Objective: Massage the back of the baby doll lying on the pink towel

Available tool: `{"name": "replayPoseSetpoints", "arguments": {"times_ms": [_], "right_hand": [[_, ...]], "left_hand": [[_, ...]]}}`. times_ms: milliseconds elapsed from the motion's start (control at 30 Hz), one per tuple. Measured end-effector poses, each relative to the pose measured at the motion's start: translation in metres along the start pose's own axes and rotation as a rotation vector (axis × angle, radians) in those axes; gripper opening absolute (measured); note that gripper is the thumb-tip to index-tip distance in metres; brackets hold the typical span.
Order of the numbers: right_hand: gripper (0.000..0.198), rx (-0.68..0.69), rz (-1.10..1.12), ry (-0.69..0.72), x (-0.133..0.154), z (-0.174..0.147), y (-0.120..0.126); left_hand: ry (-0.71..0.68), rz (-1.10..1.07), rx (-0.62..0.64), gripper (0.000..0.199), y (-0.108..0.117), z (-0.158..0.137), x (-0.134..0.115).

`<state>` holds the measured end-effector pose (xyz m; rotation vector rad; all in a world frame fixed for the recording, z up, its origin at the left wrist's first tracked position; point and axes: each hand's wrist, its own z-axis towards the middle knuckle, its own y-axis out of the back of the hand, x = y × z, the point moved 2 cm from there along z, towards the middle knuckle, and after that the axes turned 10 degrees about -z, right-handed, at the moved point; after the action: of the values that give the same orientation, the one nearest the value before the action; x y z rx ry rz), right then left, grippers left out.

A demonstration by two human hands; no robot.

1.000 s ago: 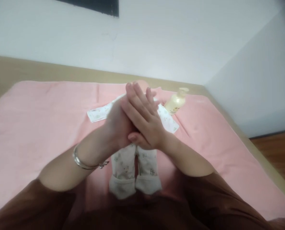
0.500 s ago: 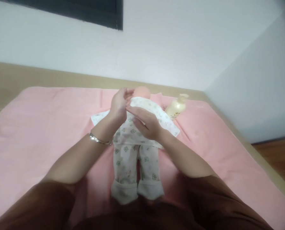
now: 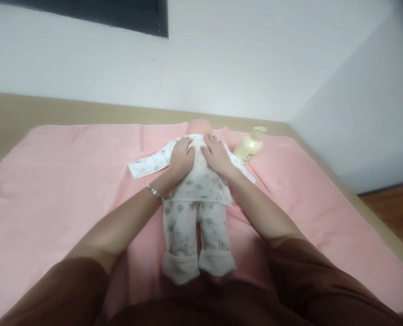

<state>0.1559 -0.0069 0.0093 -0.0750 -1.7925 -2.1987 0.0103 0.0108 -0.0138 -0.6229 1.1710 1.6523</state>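
Note:
A baby doll (image 3: 199, 181) in a white patterned top and trousers lies stretched out, its round head (image 3: 199, 127) at the far end and its feet end toward me. No face shows on it. My left hand (image 3: 182, 158) rests flat on the left side of its upper back or chest; I cannot tell which. On the right side, my right hand (image 3: 217, 156) lies the same way with fingers stretched toward the shoulder. Both hands are open, thumbs pointing inward, and grip nothing. A patterned sleeve (image 3: 150, 165) spreads out to the left.
Under the doll is a pink blanket (image 3: 72, 190) on a wooden surface (image 3: 86, 105). A pale yellow pump bottle (image 3: 250, 147) leans to the right of the doll's shoulder. White walls (image 3: 221, 59) rise behind and at the right, with a dark panel (image 3: 120, 13) at upper left.
My hands were held together above the doll's upper left side, palms facing. They have parted and come down flat on either side of its upper body.

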Motion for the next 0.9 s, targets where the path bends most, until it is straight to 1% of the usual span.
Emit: {"name": "replayPoseSetpoints", "arguments": {"times_ms": [67,133,167,200,267,333,367,433,500,567,633,700,733,800,833,900], "right_hand": [[0.058,-0.005,-0.049,-0.064,0.002,-0.003,0.001],[0.059,-0.025,-0.117,-0.04,0.016,-0.014,-0.001],[0.059,-0.04,-0.144,0.007,0.025,-0.021,-0.001],[0.059,-0.053,-0.158,0.082,0.035,-0.027,-0.003],[0.062,-0.07,-0.139,0.26,0.048,-0.035,-0.005],[0.067,-0.072,-0.067,0.383,0.048,-0.033,-0.006],[0.068,-0.065,-0.026,0.406,0.042,-0.028,-0.007],[0.064,-0.046,0.034,0.356,0.024,-0.014,-0.006],[0.057,-0.04,0.051,0.242,0.005,-0.001,-0.005],[0.054,-0.039,0.027,0.134,-0.003,0.003,-0.003],[0.055,-0.032,-0.044,0.032,0.003,-0.003,-0.001],[0.057,-0.029,-0.153,-0.036,0.021,-0.019,-0.001],[0.059,-0.034,-0.205,-0.031,0.031,-0.027,-0.001],[0.061,-0.027,-0.271,0.073,0.049,-0.039,-0.002],[0.061,-0.014,-0.273,0.121,0.052,-0.041,-0.003],[0.062,0.031,-0.222,0.205,0.047,-0.035,-0.004]], "left_hand": [[0.009,0.041,0.019,0.044,-0.002,0.002,0.002],[0.016,0.066,0.037,0.046,-0.002,0.004,0.005],[0.012,0.069,0.052,0.046,-0.003,0.005,0.007],[0.004,0.064,0.065,0.045,-0.003,0.005,0.009],[-0.017,0.037,0.071,0.045,-0.004,0.007,0.012],[-0.03,0.038,0.077,0.043,-0.005,0.008,0.013],[-0.035,0.047,0.081,0.039,-0.006,0.008,0.013],[-0.042,0.075,0.078,0.036,-0.005,0.007,0.011],[-0.037,0.098,0.052,0.038,-0.004,0.007,0.008],[-0.021,0.118,0.027,0.042,-0.003,0.005,0.007],[-0.012,0.128,0.021,0.044,-0.003,0.005,0.008],[-0.011,0.126,0.021,0.045,-0.003,0.006,0.01],[-0.009,0.122,0.023,0.046,-0.003,0.006,0.011],[-0.002,0.111,0.023,0.047,-0.002,0.006,0.013],[-0.002,0.102,0.018,0.047,-0.002,0.006,0.014],[-0.021,0.089,0.007,0.046,-0.001,0.006,0.014]]}}
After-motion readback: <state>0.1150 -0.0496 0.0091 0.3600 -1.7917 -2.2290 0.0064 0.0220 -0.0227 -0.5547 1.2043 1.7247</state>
